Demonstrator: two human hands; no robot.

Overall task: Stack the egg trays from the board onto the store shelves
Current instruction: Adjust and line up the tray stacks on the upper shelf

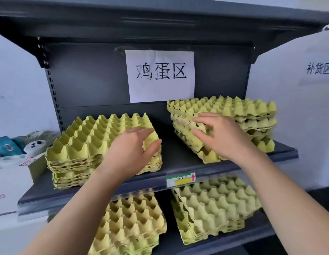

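Both hands are up at the upper shelf (pixel 178 168), each on its own pile of trays. The left hand (pixel 130 151) cups the near right corner of the left stack (pixel 90 144): the thumb hooks round the corner peak on the right, the fingers (pixel 139 130) lie over the top tray, and the hand looks closed on that corner, though how firmly it grips cannot be told. The right hand (pixel 220 137) lies spread, fingers apart and clamped on nothing, its tips against the near left face of the right stack (pixel 224 124).

The right stack leans. Its trays step away from the right hand, up and back toward the rear panel, so the bottom tray juts forward under the palm while the top one sits farthest back. The pile's long edge runs out to the right from the fingertips. To square it, the push probably has to go away from the wrist, low on the pile, and the right hand is the nearer one for that. The left stack lies left of and behind its hand and looks fairly even.

Below the forearms, the lower shelf (pixel 233 240) already carries two more piles. The board is not in view.
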